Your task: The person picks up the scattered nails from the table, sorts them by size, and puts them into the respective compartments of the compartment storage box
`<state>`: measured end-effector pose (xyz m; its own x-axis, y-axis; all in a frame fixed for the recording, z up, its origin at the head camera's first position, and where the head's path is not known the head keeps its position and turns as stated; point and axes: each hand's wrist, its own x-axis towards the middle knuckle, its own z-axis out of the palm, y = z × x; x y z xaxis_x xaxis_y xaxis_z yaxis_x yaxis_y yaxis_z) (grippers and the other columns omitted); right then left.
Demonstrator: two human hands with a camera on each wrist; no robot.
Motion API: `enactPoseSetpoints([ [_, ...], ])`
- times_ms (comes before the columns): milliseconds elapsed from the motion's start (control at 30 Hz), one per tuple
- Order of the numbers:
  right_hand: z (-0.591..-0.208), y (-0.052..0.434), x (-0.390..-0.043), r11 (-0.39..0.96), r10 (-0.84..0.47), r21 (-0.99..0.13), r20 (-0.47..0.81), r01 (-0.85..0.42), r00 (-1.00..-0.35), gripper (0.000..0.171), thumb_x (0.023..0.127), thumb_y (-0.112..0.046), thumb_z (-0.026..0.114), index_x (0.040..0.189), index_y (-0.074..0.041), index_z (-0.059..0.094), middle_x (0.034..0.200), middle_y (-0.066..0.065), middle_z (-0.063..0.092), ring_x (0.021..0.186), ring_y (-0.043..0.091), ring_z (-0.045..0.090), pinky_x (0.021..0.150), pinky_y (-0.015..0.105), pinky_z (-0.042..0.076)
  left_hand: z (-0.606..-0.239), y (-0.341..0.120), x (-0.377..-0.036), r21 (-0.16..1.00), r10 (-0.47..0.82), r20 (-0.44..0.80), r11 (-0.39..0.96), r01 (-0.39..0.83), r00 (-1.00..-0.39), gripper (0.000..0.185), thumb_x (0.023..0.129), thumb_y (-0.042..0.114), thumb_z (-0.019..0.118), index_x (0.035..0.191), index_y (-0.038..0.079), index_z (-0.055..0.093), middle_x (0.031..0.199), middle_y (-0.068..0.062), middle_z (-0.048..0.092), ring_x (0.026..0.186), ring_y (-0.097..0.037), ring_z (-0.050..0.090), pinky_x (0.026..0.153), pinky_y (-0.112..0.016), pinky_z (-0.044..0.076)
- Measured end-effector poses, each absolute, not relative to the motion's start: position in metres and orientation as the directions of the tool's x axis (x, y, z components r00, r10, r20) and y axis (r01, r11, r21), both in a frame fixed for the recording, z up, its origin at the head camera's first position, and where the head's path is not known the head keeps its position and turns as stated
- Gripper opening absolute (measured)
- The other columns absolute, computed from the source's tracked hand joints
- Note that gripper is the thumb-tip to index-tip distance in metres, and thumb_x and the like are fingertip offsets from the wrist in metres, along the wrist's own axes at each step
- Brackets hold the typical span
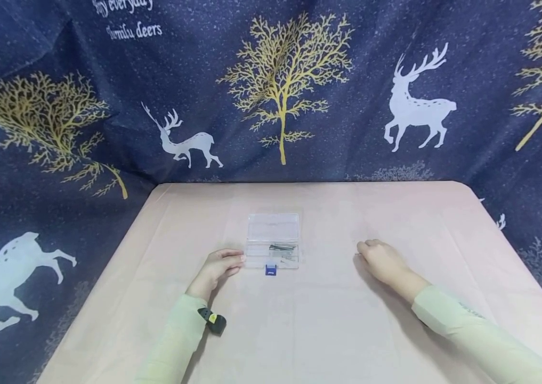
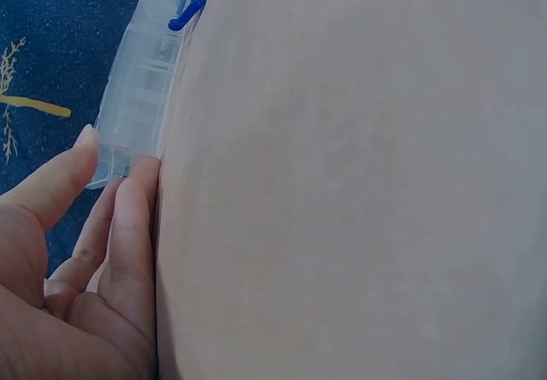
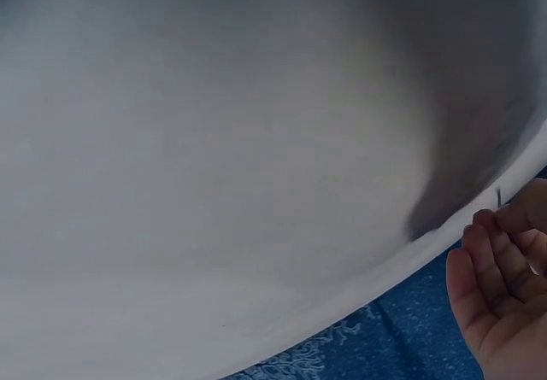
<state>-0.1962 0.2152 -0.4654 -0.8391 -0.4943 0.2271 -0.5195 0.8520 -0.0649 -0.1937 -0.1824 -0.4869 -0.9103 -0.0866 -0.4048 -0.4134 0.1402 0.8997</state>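
1. Clear plastic, with a blue latch (image 1: 271, 270) on its near edge: the small box (image 1: 273, 240) lies flat on the pink tablecloth (image 1: 328, 330) just ahead of centre, its lid closed as far as I can tell, with dark thin metal pieces (image 1: 282, 248) showing inside the near half.
2. The left hand (image 1: 216, 268) is the nearer one. The box lies at about 2 o'clock from it, and its fingers are loosely curled against the box's near-left corner, steadying it rather than wrapping it.
3. The box's long axis runs from 12 to 6 o'clock in the head view, with the latch end toward the person.
4. The right hand (image 1: 380, 260) rests on the cloth well apart from the box, which lies at about 9 o'clock from it. Its fingers are curled, and thumb and fingertip pinch a thin metal pin (image 1: 358, 254), barely visible here.
5. The left wrist view shows what the head view cannot: the thumb (image 2: 53, 184) and fingers (image 2: 132, 226) actually touching the box corner (image 2: 115, 154).
6. The right wrist view shows the pin (image 3: 499, 197) sticking up between the fingertips; the box is out of that frame.
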Motion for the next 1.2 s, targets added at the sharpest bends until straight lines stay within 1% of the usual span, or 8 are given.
enactPoseSetpoints([
  [167, -0.466, 0.211, -0.194, 0.834, -0.519, -0.057, 0.260, -0.549, -0.815, 0.009, 0.080, 0.002, 0.068, 0.085, -0.002, 0.062, 0.081, 0.011, 0.067, 0.079, 0.027, 0.065, 0.072, 0.035, 0.060, -0.488, -0.183, -0.195, 0.899, -0.095, -0.404, 0.139, -0.414, -0.910, 0.037, 0.086, 0.008, 0.068, 0.119, -0.006, 0.059, 0.105, -0.014, 0.067, 0.081, -0.011, 0.066, 0.080, -0.025, 0.060],
  [267, -0.467, 0.208, -0.193, 0.823, -0.526, -0.076, 0.273, -0.563, -0.805, 0.010, 0.079, 0.002, 0.069, 0.085, -0.004, 0.063, 0.083, 0.011, 0.069, 0.080, 0.026, 0.066, 0.073, 0.035, 0.060, -0.489, -0.183, -0.195, 0.897, -0.099, -0.405, 0.147, -0.416, -0.909, 0.037, 0.086, 0.009, 0.068, 0.119, -0.005, 0.060, 0.104, -0.014, 0.067, 0.080, -0.011, 0.066, 0.080, -0.025, 0.060],
  [367, -0.467, 0.205, -0.191, 0.806, -0.534, -0.098, 0.304, -0.583, -0.789, 0.011, 0.078, 0.003, 0.070, 0.085, -0.005, 0.064, 0.084, 0.010, 0.070, 0.081, 0.025, 0.066, 0.073, 0.036, 0.060, -0.489, -0.183, -0.196, 0.896, -0.099, -0.405, 0.157, -0.416, -0.909, 0.037, 0.086, 0.010, 0.068, 0.119, -0.005, 0.060, 0.107, -0.015, 0.066, 0.082, -0.011, 0.066, 0.081, -0.025, 0.059],
  [533, -0.464, 0.196, -0.189, 0.776, -0.543, -0.111, 0.383, -0.621, -0.747, 0.013, 0.078, 0.003, 0.070, 0.084, -0.006, 0.063, 0.083, 0.007, 0.069, 0.079, 0.024, 0.065, 0.071, 0.036, 0.059, -0.488, -0.183, -0.195, 0.900, -0.085, -0.393, 0.169, -0.402, -0.915, 0.038, 0.087, 0.011, 0.067, 0.121, -0.005, 0.059, 0.113, -0.019, 0.064, 0.085, -0.012, 0.066, 0.084, -0.026, 0.059],
  [767, -0.461, 0.177, -0.190, 0.726, -0.568, -0.085, 0.484, -0.682, -0.665, 0.015, 0.076, 0.002, 0.071, 0.081, -0.006, 0.061, 0.077, 0.004, 0.067, 0.073, 0.020, 0.062, 0.065, 0.032, 0.057, -0.489, -0.185, -0.194, 0.902, -0.083, -0.388, 0.169, -0.396, -0.918, 0.038, 0.087, 0.011, 0.067, 0.121, -0.005, 0.059, 0.109, -0.017, 0.066, 0.083, -0.012, 0.066, 0.082, -0.026, 0.059],
  [900, -0.460, 0.167, -0.192, 0.704, -0.577, -0.082, 0.514, -0.706, -0.635, 0.019, 0.073, 0.005, 0.072, 0.081, -0.007, 0.060, 0.074, 0.002, 0.064, 0.071, 0.018, 0.059, 0.063, 0.030, 0.055, -0.491, -0.186, -0.193, 0.906, -0.079, -0.387, 0.154, -0.395, -0.919, 0.038, 0.087, 0.010, 0.067, 0.120, -0.006, 0.059, 0.106, -0.016, 0.066, 0.083, -0.012, 0.066, 0.081, -0.025, 0.060],
  [1033, -0.460, 0.158, -0.195, 0.688, -0.578, -0.085, 0.537, -0.721, -0.615, 0.021, 0.071, 0.007, 0.072, 0.080, -0.007, 0.060, 0.073, 0.002, 0.064, 0.071, 0.018, 0.058, 0.065, 0.031, 0.054, -0.491, -0.185, -0.194, 0.908, -0.070, -0.385, 0.149, -0.391, -0.920, 0.038, 0.087, 0.010, 0.067, 0.120, -0.007, 0.059, 0.104, -0.014, 0.066, 0.083, -0.012, 0.066, 0.080, -0.025, 0.060],
  [1200, -0.460, 0.146, -0.198, 0.671, -0.590, -0.059, 0.562, -0.739, -0.580, 0.019, 0.070, 0.005, 0.071, 0.078, -0.009, 0.061, 0.074, 0.002, 0.068, 0.071, 0.019, 0.058, 0.068, 0.032, 0.054, -0.489, -0.184, -0.194, 0.906, -0.069, -0.385, 0.160, -0.391, -0.920, 0.038, 0.087, 0.010, 0.067, 0.120, -0.006, 0.059, 0.106, -0.015, 0.066, 0.084, -0.012, 0.066, 0.080, -0.024, 0.060],
])
